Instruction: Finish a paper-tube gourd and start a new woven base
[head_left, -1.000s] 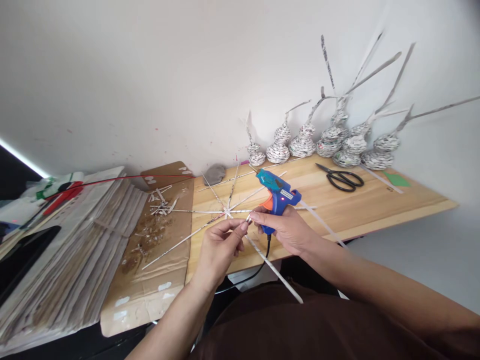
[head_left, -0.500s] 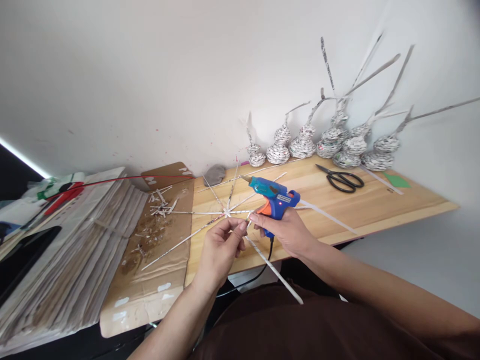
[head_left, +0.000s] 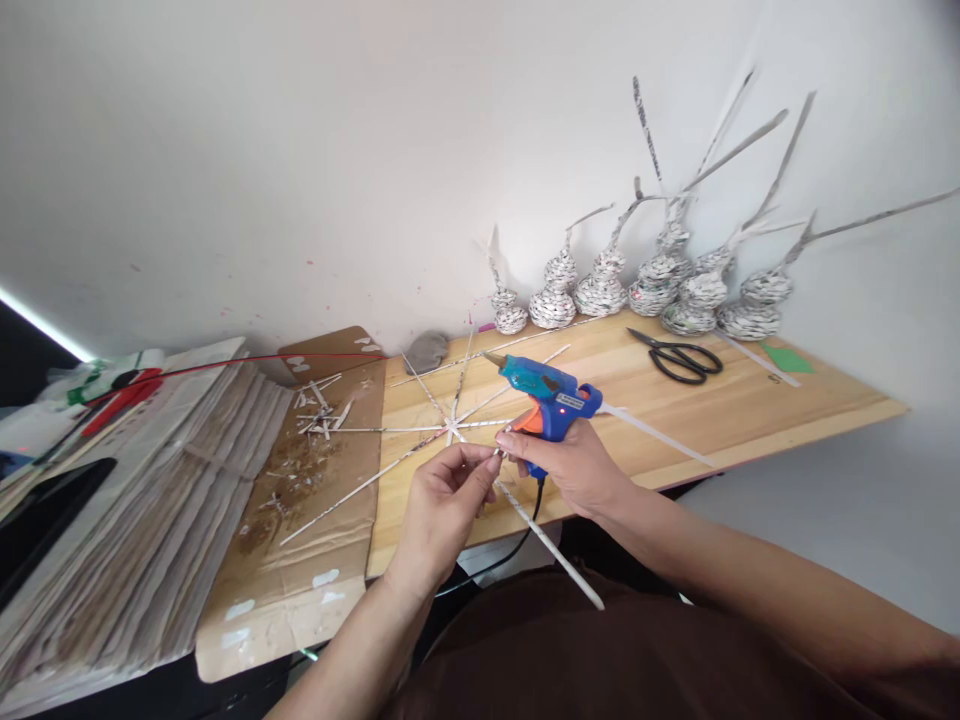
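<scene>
My right hand [head_left: 592, 465] grips a blue hot glue gun [head_left: 551, 400] with an orange trigger, its nozzle pointing to the upper left. My left hand [head_left: 450, 500] pinches a thin paper stick [head_left: 503, 450], mostly hidden by the fingers. The right thumb and fingertips meet it there too. Just beyond both hands, rolled newspaper sticks cross in a star [head_left: 452, 428] on the wooden board [head_left: 615, 440]. One long rolled stick [head_left: 555, 550] passes beneath the hands and slants toward my lap.
Several woven paper gourd shapes [head_left: 553, 305] line the wall. Black scissors [head_left: 679, 360] and a green paper piece [head_left: 787, 357] lie at right. Stacked paper [head_left: 217, 500] and cardboard [head_left: 300, 590] with paper scraps are at left. The glue gun's black cord [head_left: 517, 547] hangs over the front edge.
The view has shifted slightly. My fingertips have moved a little on the pinched paper stick, and its pale end shows more. The glue gun stays in my right hand.
</scene>
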